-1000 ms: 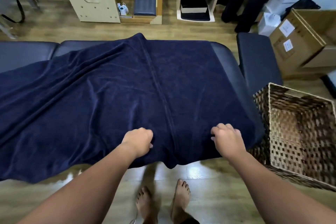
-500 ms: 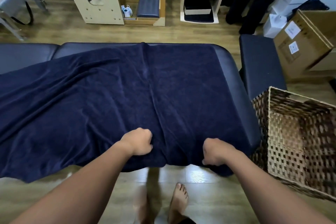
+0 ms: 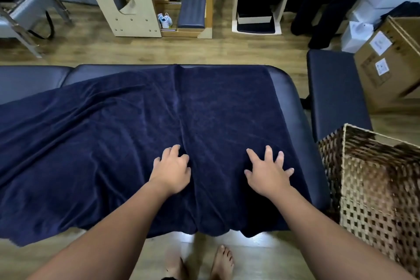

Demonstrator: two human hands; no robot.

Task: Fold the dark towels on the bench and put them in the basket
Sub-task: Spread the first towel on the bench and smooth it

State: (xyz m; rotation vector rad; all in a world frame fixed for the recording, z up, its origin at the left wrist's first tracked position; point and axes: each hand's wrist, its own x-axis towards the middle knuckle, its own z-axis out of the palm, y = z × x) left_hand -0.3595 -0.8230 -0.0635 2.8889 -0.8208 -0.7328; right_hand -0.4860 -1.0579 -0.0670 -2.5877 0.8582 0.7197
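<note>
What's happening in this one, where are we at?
A person stands at a padded bench with a dark towel spread across it, not yet folded. Both hands lie on the towel near its front edge: the left hand with fingers partly bent, the right hand flat with fingers spread. The wicker basket stands to the right.

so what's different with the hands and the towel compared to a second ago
Both hands let go of the towel's near edge and moved forward onto it. The left hand and right hand now rest on it, fingers spread. The towel still lies unfolded over the bench, and the basket beside it is unchanged.
</note>
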